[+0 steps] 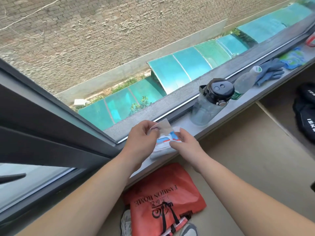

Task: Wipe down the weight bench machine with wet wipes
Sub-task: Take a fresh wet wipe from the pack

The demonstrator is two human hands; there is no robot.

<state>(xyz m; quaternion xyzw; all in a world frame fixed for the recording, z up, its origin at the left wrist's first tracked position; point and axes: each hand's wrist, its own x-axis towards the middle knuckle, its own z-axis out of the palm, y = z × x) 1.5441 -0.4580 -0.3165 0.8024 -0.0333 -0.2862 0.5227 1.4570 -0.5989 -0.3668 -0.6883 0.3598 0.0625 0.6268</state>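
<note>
Two bare hands hold the seal of a wet wipes pack [163,148] on a windowsill [185,123].

The pack is soft and white, with blue bands and a thin red stripe across its top. It lies flat on the sill, just left of a clear water bottle [211,101] with a black lid. The left hand [141,135] pinches the peeled-up, see-through flap [164,127] between thumb and fingertips. The right hand [185,143] pinches a small white tab [177,129], its thumb resting on the pack's top. The pack sits between and beneath both hands, partly hidden by them. An orange-red bag [163,198] lies on the floor, below and left of the bottle.
</note>
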